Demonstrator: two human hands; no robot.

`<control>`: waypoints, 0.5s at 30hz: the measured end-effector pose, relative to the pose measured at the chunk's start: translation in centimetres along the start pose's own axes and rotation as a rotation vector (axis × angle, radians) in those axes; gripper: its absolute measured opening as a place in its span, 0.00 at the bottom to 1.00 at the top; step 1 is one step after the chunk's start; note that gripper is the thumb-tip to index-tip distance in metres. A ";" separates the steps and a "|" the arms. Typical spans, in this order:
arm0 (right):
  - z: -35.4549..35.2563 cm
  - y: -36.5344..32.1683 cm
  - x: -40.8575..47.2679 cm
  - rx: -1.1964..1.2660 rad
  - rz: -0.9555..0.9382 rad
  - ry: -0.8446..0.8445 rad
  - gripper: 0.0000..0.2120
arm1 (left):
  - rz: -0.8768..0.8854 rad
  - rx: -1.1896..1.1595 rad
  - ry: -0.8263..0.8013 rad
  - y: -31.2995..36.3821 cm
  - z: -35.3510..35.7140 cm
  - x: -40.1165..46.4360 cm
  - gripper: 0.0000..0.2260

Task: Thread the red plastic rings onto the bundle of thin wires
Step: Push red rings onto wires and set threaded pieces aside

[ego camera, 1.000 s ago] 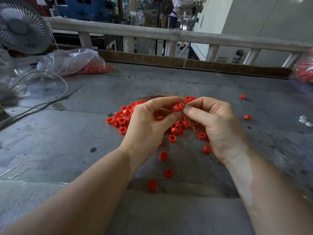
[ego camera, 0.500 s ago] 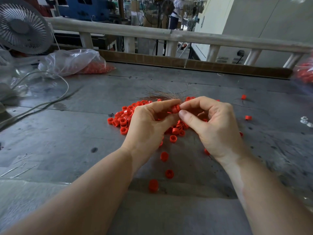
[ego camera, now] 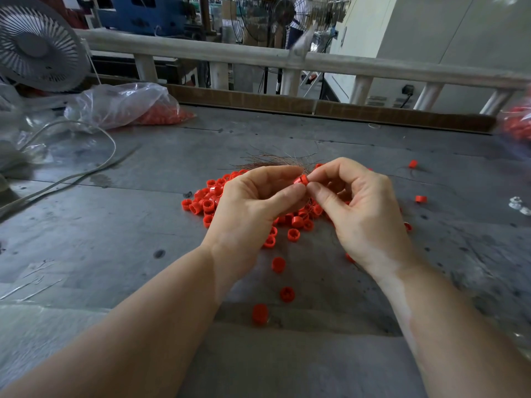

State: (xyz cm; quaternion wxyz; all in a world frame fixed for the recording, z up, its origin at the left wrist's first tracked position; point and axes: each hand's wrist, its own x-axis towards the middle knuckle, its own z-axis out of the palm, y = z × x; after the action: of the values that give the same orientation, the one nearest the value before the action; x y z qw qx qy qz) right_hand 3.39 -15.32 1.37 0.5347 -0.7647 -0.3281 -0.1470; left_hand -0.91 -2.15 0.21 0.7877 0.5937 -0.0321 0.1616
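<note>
- Left hand (ego camera: 253, 208) raised, thumb and forefinger curled, pinching.
- Right hand (ego camera: 362, 208) mirrors it, fingertips meeting the left's; its lower fingers seem loosely curled.
- Both forearms bare.

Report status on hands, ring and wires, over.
Left hand and right hand both pinch one small red plastic ring. Thin brown wire bundle fans out behind it. Loose red ring pile beneath; nothing blocking.

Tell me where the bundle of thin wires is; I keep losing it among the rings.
In the head view, the bundle of thin wires fans out just beyond the left hand, behind the pile of red rings.
</note>
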 end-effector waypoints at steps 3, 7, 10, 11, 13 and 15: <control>0.1 0.0 0.0 0.009 0.002 -0.015 0.07 | -0.009 -0.022 0.001 -0.1 0.0 0.1 0.08; 0.1 0.0 0.0 0.040 0.015 -0.026 0.09 | -0.024 -0.074 -0.022 -0.1 0.0 0.1 0.10; 0.2 0.0 0.0 0.041 0.023 -0.031 0.10 | -0.036 -0.092 -0.034 -0.1 0.0 0.1 0.12; 0.3 0.0 0.0 0.044 0.027 -0.029 0.10 | -0.042 -0.099 -0.037 -0.1 0.0 0.1 0.12; 0.3 0.1 0.1 0.065 0.039 -0.011 0.10 | -0.054 -0.116 -0.037 -0.1 -0.1 0.1 0.11; 0.2 0.2 0.1 0.084 0.048 0.012 0.11 | -0.065 -0.127 -0.027 -0.1 -0.1 0.2 0.11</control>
State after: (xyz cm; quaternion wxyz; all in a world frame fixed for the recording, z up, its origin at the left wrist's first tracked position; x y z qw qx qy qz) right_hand 3.61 -15.15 1.20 0.5716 -0.7485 -0.3120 -0.1250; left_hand -0.71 -2.05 0.09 0.8281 0.5453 -0.0337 0.1256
